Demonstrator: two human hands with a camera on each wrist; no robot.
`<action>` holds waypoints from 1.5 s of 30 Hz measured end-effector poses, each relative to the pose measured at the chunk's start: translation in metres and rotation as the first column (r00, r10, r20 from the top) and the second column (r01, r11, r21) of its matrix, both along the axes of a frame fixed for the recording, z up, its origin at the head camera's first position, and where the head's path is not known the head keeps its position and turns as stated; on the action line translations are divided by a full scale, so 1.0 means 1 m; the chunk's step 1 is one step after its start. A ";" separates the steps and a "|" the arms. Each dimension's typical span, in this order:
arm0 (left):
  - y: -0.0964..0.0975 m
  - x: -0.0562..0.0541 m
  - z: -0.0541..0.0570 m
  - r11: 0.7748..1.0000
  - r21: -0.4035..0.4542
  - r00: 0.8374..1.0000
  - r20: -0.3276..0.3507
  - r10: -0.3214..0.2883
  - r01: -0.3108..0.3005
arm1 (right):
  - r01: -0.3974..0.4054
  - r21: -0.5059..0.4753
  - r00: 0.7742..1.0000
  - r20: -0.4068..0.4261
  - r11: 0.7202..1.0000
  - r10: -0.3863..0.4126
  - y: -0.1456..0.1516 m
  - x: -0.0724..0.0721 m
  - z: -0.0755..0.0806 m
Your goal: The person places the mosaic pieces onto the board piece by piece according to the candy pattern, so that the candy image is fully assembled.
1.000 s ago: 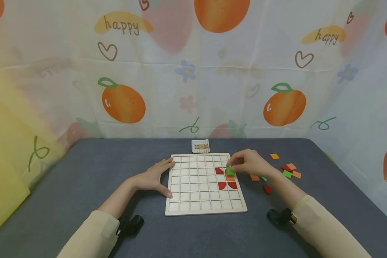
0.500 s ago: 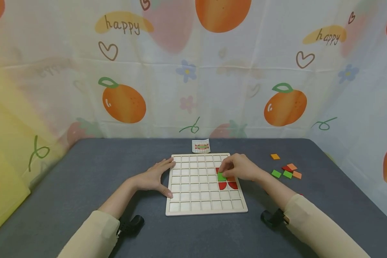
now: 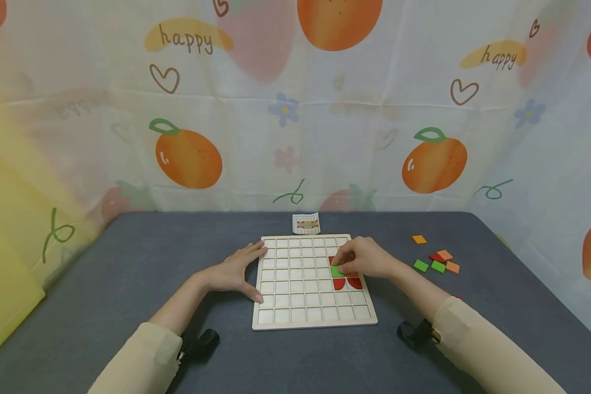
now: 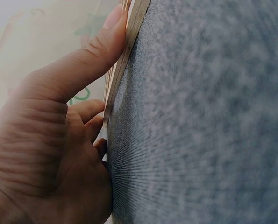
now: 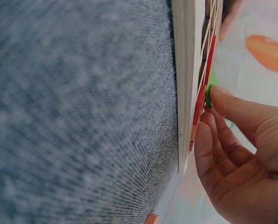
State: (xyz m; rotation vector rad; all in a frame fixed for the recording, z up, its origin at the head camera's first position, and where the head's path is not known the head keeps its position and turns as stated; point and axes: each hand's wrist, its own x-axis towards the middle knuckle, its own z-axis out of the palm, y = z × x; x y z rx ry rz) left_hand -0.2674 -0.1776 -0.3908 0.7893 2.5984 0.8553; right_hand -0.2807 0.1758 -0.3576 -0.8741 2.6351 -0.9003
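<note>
A pale wooden grid board [image 3: 315, 326] lies flat on the dark table. My left hand [image 3: 230, 271] has its fingers and thumb spread along the board's left edge; in the left wrist view the thumb [image 4: 111, 39] lies against the wooden side. My right hand [image 3: 369, 257] pinches a green square tile [image 3: 336, 272] low over the board's right part. The right wrist view shows this green tile [image 5: 209, 96] tilted between the fingers, just above a red piece. Curved red pieces [image 3: 354, 283] fill cells in front, and an orange tile [image 3: 352, 274] is partly covered by the hand.
Behind the board lies a small card [image 3: 306, 224] with a coloured grid pattern. Loose tiles lie on the right of the table, among them green [image 3: 421, 266], orange [image 3: 452, 267], and yellow-orange [image 3: 419, 239] ones. A fruit-print curtain [image 3: 285, 148] hangs behind the table.
My right hand has moved left and slightly nearer with the green tile, onto the column beside the orange tile. For the last half second it barely moves. The left hand stays in place.
</note>
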 end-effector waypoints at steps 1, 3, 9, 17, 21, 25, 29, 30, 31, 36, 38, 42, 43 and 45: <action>0.000 0.000 0.000 1.000 0.000 1.000 -0.001 0.000 0.000 | 0.001 -0.002 1.000 0.000 1.000 -0.001 0.000 0.000 0.000; 0.000 0.000 0.000 1.000 -0.001 1.000 -0.002 0.002 -0.002 | -0.001 -0.004 1.000 0.000 1.000 0.001 0.000 0.000 0.000; 0.000 0.000 0.001 1.000 0.001 1.000 -0.002 -0.001 0.001 | -0.003 -0.001 1.000 0.000 1.000 0.003 0.000 0.000 0.000; 0.000 0.000 0.001 1.000 0.000 1.000 -0.010 -0.001 0.001 | -0.012 0.006 1.000 -0.018 1.000 0.013 0.000 -0.001 0.000; 0.000 0.001 0.002 1.000 -0.002 1.000 -0.014 -0.002 0.002 | -0.016 0.010 1.000 -0.019 1.000 0.016 0.000 -0.001 -0.001; 0.000 0.001 0.002 1.000 -0.003 1.000 -0.011 -0.001 0.001 | -0.019 0.016 1.000 -0.018 1.000 0.019 -0.001 -0.001 0.000; 0.000 0.001 0.002 1.000 -0.005 1.000 -0.009 -0.001 0.001 | -0.018 0.011 1.000 -0.014 1.000 0.019 -0.001 -0.001 0.002; 0.000 0.001 0.002 1.000 -0.006 1.000 -0.009 -0.001 0.001 | -0.009 0.009 1.000 -0.011 1.000 0.009 0.000 -0.001 0.003; 0.000 0.001 0.002 1.000 -0.005 1.000 -0.008 0.000 0.000 | 0.004 0.008 1.000 -0.011 1.000 -0.004 0.001 -0.001 0.005; 0.000 0.001 0.001 1.000 -0.001 1.000 -0.004 0.000 0.000 | 0.054 0.009 0.998 -0.035 0.998 -0.054 0.013 -0.004 0.011; 0.000 0.001 0.000 1.000 -0.001 1.000 -0.004 -0.001 0.001 | 0.060 0.014 0.997 -0.053 0.998 -0.059 0.021 -0.005 0.012; 0.000 0.000 0.000 1.000 0.002 1.000 -0.006 -0.004 0.004 | 0.111 0.033 0.993 -0.042 0.993 -0.109 0.040 -0.006 0.014; 0.000 0.000 -0.001 1.000 0.003 1.000 -0.006 -0.004 0.004 | 0.115 0.039 0.993 -0.040 0.993 -0.114 0.045 -0.006 0.015; 0.000 0.000 -0.001 1.000 0.005 1.000 -0.006 -0.004 0.004 | 0.124 0.048 0.992 -0.022 0.991 -0.123 0.055 -0.006 0.015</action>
